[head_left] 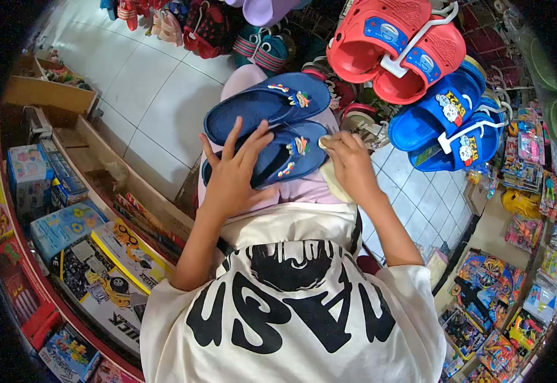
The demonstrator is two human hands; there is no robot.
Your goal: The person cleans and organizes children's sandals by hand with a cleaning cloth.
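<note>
A pair of navy blue slippers with small colourful cartoon charms lies across my lap, on pink trousers. My left hand [235, 172] is open, its fingers spread over the heel part of the nearer slipper [310, 165]. The fingertips reach toward the farther slipper [240, 115]. My right hand [353, 163] is closed on a pale yellow cloth [336, 185], pressing a bit of it against the toe of the nearer slipper. Part of the cloth hangs below that hand.
Red clogs [387, 48] and blue slides [447, 121] hang on white hangers at the upper right. Boxed toys [109, 281] fill a wooden shelf on the left. Packaged toys [489, 287] cover the right side. More footwear [262, 48] hangs ahead, over white floor tiles [163, 80].
</note>
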